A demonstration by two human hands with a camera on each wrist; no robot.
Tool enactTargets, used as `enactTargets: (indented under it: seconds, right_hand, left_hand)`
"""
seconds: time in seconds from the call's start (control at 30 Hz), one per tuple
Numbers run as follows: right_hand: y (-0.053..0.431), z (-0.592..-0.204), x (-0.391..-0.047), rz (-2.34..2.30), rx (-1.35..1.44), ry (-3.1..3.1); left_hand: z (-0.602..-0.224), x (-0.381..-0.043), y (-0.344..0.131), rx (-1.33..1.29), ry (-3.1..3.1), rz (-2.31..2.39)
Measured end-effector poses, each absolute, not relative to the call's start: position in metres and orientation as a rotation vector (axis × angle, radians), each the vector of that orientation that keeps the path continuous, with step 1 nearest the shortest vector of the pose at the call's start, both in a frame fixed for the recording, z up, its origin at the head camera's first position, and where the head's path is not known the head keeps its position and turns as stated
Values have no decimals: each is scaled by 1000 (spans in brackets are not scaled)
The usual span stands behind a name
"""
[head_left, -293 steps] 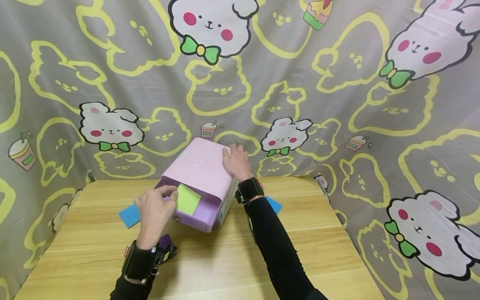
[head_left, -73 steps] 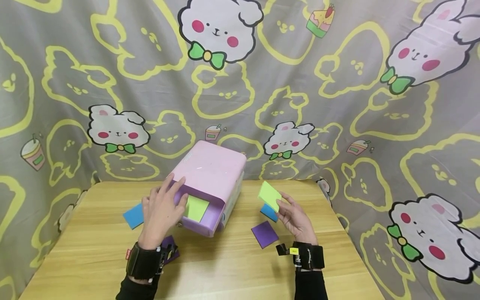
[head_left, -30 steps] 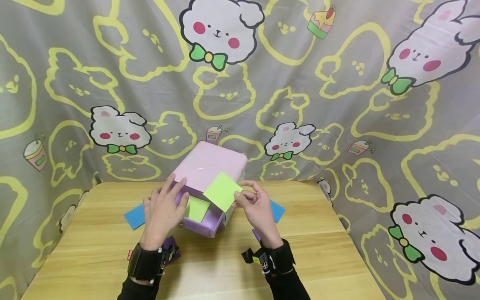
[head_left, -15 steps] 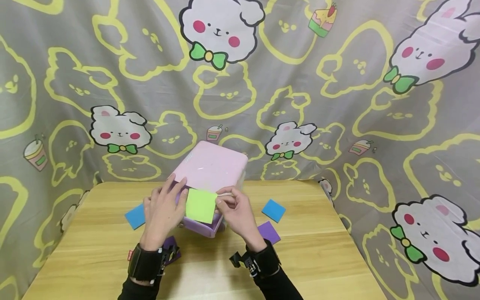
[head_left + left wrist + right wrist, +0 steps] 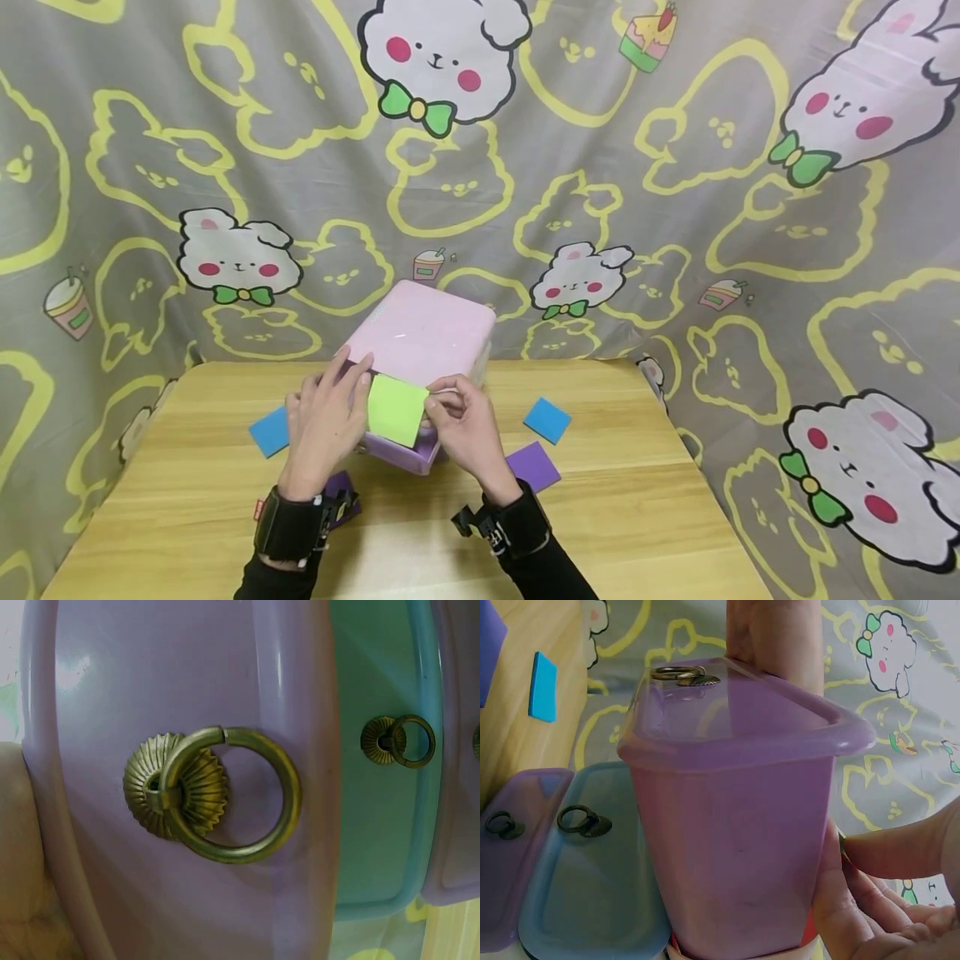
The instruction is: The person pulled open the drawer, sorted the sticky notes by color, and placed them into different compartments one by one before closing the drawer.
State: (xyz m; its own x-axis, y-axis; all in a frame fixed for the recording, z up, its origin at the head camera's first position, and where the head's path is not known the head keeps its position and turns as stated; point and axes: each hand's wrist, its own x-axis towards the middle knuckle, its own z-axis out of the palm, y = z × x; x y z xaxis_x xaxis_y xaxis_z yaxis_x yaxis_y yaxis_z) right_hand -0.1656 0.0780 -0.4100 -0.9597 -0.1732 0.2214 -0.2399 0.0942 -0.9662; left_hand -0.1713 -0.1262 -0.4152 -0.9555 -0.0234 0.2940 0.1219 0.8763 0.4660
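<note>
A pink-topped mini drawer cabinet [image 5: 427, 325] stands at the table's back, its purple top drawer [image 5: 392, 455] pulled out. My right hand [image 5: 468, 429] pinches a yellow-green sticky note pad [image 5: 397, 408] by its right edge, over the drawer opening. The pad covers most of the drawer's inside. My left hand [image 5: 326, 429] lies over the drawer's left side, fingers spread, fingertips at the cabinet's front top edge. In the left wrist view the drawer front carries a brass ring pull [image 5: 289, 787]. The right wrist view shows my thumb and fingers beside the drawer's side wall [image 5: 735, 847].
Blue pads lie left [image 5: 270, 432] and right [image 5: 547, 420] of the cabinet. A purple pad [image 5: 534, 467] is near my right wrist; another purple pad [image 5: 341, 492] is partly hidden by my left wrist. A blue drawer [image 5: 379, 840] sits below the top one. A patterned curtain [image 5: 450, 217] hangs behind.
My right hand has carried the yellow-green pad leftward and down over the drawer, hiding the one lying inside. Earlier my left hand held a yellow-green pad there; lately it has stayed still.
</note>
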Motion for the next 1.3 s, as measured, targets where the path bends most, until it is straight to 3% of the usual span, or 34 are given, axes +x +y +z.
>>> enactTargets:
  seconds: [1.3]
  right_hand:
    - [48,-410,-170,2028,426,-2328]
  left_hand:
    - [-413,-171,-127,-88,-2764,-722]
